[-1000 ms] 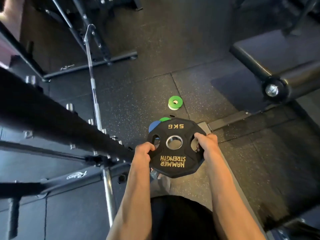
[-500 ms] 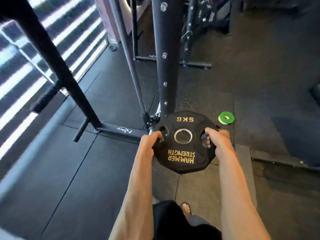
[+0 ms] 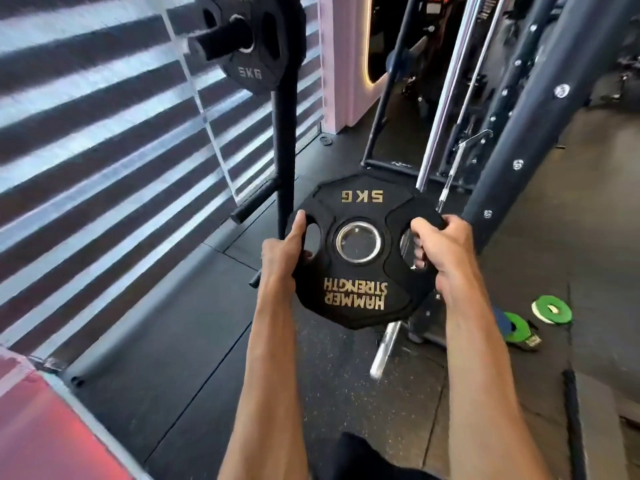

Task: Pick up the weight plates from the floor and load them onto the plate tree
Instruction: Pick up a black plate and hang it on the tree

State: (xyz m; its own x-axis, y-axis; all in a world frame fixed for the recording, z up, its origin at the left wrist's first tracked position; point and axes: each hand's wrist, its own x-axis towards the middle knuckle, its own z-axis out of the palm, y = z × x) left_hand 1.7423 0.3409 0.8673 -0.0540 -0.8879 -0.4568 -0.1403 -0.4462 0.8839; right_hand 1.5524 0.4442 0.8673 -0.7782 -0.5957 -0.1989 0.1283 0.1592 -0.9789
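Out of sight, cropped, or smeared

The left hand point(image 3: 280, 252) shows only its thumb, the fingers lying behind the plate point(image 3: 360, 292), which also hides the post's point(image 3: 285, 133) lower end. The racked plate point(image 3: 249, 53) is cut by the top edge, its upper lettering unreadable. The striped wall point(image 3: 86, 140) is blurred.

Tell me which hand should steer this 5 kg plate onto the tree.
Left, probably. The left hand grips the plate on the side nearest the plate tree, whose bare peg juts out left; the right hand, fingers through the slot, sits farther away.
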